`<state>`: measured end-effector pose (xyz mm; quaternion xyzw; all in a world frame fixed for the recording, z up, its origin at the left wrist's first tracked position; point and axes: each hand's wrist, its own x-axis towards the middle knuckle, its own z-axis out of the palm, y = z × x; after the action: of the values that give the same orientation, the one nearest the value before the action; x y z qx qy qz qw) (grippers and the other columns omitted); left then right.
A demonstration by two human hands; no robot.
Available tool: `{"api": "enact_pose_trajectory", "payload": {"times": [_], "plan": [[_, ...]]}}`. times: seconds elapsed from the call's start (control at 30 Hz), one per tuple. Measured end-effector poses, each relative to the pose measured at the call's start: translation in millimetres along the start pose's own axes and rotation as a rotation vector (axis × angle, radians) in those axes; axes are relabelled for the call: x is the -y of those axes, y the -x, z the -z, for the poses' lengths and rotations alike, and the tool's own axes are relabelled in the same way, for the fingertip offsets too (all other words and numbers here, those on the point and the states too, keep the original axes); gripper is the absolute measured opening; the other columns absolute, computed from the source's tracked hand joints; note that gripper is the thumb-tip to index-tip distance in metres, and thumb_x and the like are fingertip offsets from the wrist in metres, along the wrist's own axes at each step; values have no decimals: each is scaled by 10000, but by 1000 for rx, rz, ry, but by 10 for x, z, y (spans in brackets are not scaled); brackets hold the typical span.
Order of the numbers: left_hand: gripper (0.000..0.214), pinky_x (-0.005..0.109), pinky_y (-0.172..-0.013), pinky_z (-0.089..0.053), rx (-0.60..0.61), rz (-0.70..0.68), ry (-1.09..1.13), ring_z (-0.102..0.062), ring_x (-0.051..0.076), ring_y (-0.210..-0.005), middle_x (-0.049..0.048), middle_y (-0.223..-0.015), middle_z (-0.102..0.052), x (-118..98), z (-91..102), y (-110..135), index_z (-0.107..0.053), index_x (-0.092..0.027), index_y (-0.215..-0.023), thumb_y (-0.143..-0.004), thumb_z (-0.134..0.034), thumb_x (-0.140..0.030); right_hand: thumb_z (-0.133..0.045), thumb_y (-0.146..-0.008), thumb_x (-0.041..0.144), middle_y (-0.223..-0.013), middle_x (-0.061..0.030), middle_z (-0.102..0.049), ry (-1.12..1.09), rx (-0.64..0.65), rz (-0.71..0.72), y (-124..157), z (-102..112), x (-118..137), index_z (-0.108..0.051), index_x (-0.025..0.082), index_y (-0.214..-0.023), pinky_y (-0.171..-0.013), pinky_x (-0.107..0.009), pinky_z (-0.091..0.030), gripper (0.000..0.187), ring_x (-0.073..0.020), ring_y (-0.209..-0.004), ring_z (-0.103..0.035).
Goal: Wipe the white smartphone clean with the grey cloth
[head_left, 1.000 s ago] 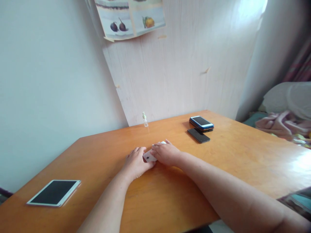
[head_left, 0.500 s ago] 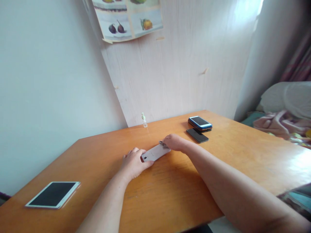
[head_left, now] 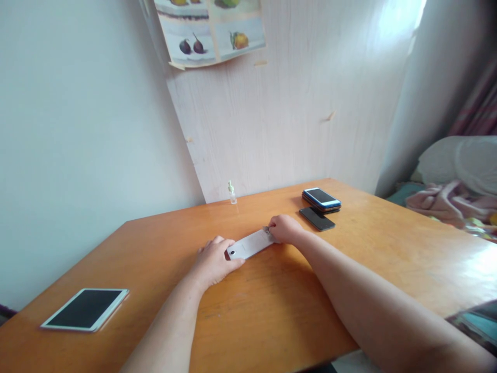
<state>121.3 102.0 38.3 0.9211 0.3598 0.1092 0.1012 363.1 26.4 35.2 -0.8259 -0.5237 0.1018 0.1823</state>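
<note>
A white phone (head_left: 250,244) lies face down on the orange wooden table (head_left: 272,300), its camera lens at the near left end. My left hand (head_left: 214,260) rests on the table with its fingers curled around that near end of the phone. My right hand (head_left: 285,228) is closed in a pinch at the phone's far end, where a small dark thing shows between the fingertips; I cannot make out what it is.
A white tablet (head_left: 86,309) lies screen up near the table's left front edge. A blue-cased phone stacked on another (head_left: 321,199) and a black phone (head_left: 317,218) lie beyond my right hand. A tiny clear bottle (head_left: 232,192) stands by the wall. Bedding (head_left: 454,199) lies at the right.
My right hand has slid off the middle of the phone to its far end and closed into a pinch there, baring the phone's white back. My left hand has stayed at the near end.
</note>
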Motion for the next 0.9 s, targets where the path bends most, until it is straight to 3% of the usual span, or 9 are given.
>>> {"api": "enact_pose_trajectory", "payload": {"times": [0.2,0.37,0.5,0.77,0.9], "plan": [[491,359,-914,-390,-5,-10,-26,-573,256,-1101,23,-1142,-621,30,-26,-16,-629,-336,-1173,-746,-636,-578,-557,-802,246,-831,-35,-727,-40,35,-21,-92,-82,12,-746,222,-885,-567,-214,-390,208,-139,-683,-624],[508,373,-913,-389,28,8,-54,-569,265,-1106,25,-1154,-619,17,2,-22,-624,-344,-1177,-744,-626,-608,-620,-726,248,-715,-64,-692,5,113,-32,-30,61,9,-736,145,-751,-520,-221,-362,158,-154,-633,-595],[512,358,-895,-402,39,9,-45,-575,261,-1099,31,-1162,-617,6,18,-21,-622,-334,-1184,-749,-623,-604,-654,-706,245,-650,-61,-678,21,147,-10,21,149,-29,-712,155,-647,-527,-226,-355,123,-170,-651,-595],[514,332,-881,-414,21,-17,-46,-576,244,-1104,27,-1160,-617,23,-12,-21,-624,-312,-1187,-752,-627,-587,-494,-848,261,-888,-80,-733,29,17,-25,-32,-79,92,-741,190,-863,-573,-226,-376,257,-164,-752,-639],[512,365,-907,-398,16,3,-73,-572,254,-1106,15,-1151,-617,14,0,-15,-621,-338,-1179,-746,-619,-613,-542,-800,256,-807,-97,-728,61,64,-23,11,4,109,-745,153,-824,-544,-231,-366,229,-174,-705,-639]]}}
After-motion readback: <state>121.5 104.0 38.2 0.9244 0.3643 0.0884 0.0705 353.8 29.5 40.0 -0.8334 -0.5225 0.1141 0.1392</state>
